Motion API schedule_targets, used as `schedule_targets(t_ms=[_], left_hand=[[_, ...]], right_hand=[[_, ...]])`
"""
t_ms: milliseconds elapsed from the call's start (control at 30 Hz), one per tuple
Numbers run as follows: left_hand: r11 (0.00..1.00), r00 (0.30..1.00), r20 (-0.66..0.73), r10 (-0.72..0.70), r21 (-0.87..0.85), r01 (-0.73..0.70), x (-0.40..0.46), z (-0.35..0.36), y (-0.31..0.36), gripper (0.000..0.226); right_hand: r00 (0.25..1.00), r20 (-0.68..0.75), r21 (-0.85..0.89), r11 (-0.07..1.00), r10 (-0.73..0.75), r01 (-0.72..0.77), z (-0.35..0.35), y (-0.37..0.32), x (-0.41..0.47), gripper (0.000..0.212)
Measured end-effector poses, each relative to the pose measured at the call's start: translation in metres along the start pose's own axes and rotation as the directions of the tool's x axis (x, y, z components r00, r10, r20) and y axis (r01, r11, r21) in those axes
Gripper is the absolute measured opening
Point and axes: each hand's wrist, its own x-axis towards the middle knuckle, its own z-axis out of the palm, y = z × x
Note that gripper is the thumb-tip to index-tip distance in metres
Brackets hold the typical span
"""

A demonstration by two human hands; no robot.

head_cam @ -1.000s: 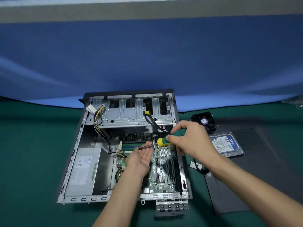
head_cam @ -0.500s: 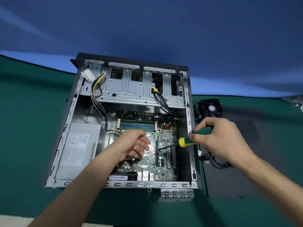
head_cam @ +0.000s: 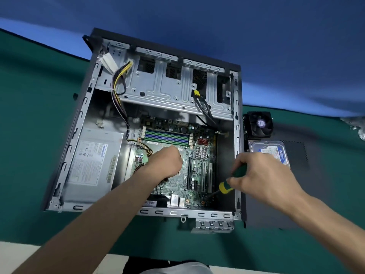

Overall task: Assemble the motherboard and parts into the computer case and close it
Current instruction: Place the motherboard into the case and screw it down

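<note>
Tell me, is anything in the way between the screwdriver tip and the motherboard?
Nothing visible is. The right hand holds the screwdriver, and its tip is already at the motherboard's near right corner. The left hand is off to the side.

Even, fairly bright light from overhead leaves soft shadows under the drive cage and both forearms, mild glare on the power supply, wide-angle bending of the table edge, and slight softness toward the corners.
</note>
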Motion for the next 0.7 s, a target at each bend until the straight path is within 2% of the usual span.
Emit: schedule_targets(t_ms=[267,467,700], left_hand=[[1.0,0.999,-0.029,0.031,-0.005,-0.031,0.0,-0.005,0.003,0.023],[0.999,0.998,-0.049,0.049,-0.009,-0.049,0.001,-0.005,0.001,0.025],[0.996,0.994,-0.06,0.088,0.029,-0.086,0.003,-0.005,0.001,0.015]], right_hand=[[0.998,0.001,-0.108,0.993,-0.057,0.057,0.013,-0.007,0.002,0.029],[0.997,0.028,-0.105,0.992,-0.071,0.074,0.018,-0.012,0.003,0.026],[0.997,0.02,-0.101,0.992,-0.074,0.076,0.02,-0.013,0.005,0.021]])
